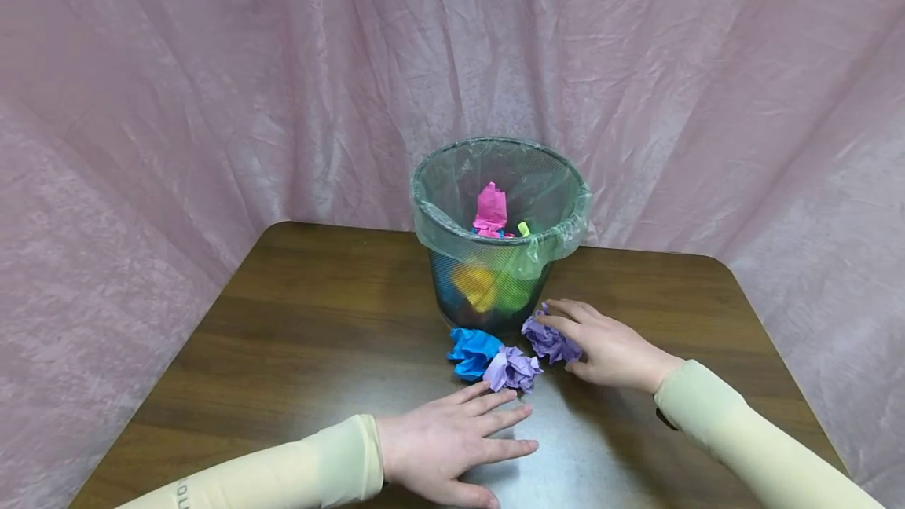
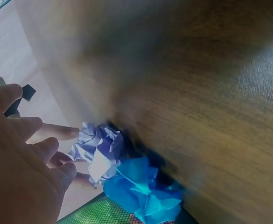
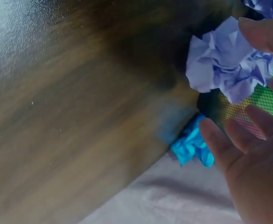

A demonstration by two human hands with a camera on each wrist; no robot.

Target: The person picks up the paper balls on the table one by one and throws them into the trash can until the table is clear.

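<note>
In the head view my left hand lies low with its fingers spread, holding nothing. Its fingertips are near a light purple ball of crumpled paper, which sits against a blue crumpled paper ball. My right hand reaches over a darker purple paper ball, thumb on the near side. In the right wrist view its fingers stand apart and fairly straight beside a purple ball. Whether they touch it, I cannot tell. A blue paper ball shows beyond the fingers there.
Behind the paper balls stands a mesh wastebasket with a clear liner. Pink, yellow, green and blue paper is inside it. The brown wooden table has rounded far corners, and a pink curtain hangs behind.
</note>
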